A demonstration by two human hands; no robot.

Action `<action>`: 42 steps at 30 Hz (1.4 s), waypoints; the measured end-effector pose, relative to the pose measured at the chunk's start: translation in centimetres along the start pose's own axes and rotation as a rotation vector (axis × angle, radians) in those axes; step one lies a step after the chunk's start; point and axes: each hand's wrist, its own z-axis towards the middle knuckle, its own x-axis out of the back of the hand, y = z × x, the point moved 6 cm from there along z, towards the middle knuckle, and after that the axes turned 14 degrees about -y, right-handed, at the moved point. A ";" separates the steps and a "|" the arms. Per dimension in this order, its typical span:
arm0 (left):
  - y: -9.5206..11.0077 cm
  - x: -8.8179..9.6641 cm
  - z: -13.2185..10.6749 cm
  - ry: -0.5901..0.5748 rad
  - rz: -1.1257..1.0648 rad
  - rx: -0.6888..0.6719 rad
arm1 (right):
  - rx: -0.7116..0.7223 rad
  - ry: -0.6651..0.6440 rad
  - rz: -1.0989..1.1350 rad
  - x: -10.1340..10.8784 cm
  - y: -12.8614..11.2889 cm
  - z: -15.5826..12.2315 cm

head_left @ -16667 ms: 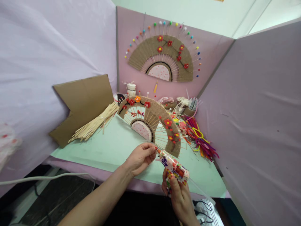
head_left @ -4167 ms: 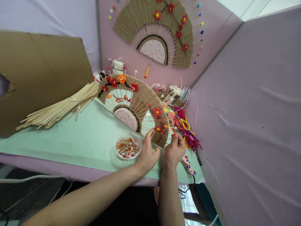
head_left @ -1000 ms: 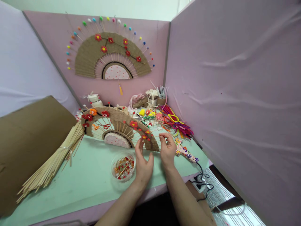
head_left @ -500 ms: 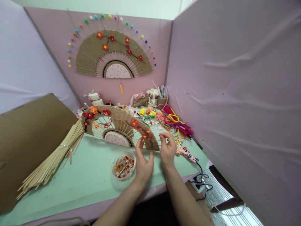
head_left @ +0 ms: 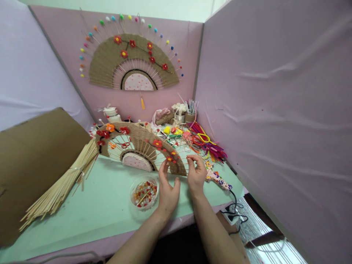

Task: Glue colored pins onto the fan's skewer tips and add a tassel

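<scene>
A woven half-circle fan point(head_left: 140, 132) with red and orange flowers stands on the table in front of me. It has thin bare sticks and a pink spotted half-round base. My left hand point(head_left: 168, 192) is at the fan's right part, fingertips against a red flower and thumb spread apart below. At the fan's right end, my right hand point(head_left: 197, 176) pinches a small red bead point(head_left: 187, 157) between thumb and forefinger, close to the stick ends. Left of my left hand, a clear round tub point(head_left: 132, 205) holds red, orange and clear beads point(head_left: 145, 192).
A flower-patterned glue gun point(head_left: 218, 179) lies to the right, its cord running off the table edge. Colourful pipe cleaners point(head_left: 210, 146) are piled behind it. A bundle of thin sticks point(head_left: 62, 183) and a cardboard sheet point(head_left: 35, 157) lie left. A finished-looking fan point(head_left: 103, 66) hangs on the back panel.
Both hands, the fan and the bead stay in the same places. Only the camera view has shifted very slightly.
</scene>
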 end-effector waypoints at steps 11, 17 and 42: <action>0.2 0.0 0.0 0.000 0.005 -0.018 | 0.005 0.002 0.006 0.0 -0.2 0.0; 0.1 0.0 0.0 -0.002 0.009 -0.017 | 0.000 0.002 -0.001 0.1 -0.1 0.1; 0.2 0.0 0.0 -0.007 0.040 -0.030 | 0.019 0.004 0.031 0.0 0.0 -0.2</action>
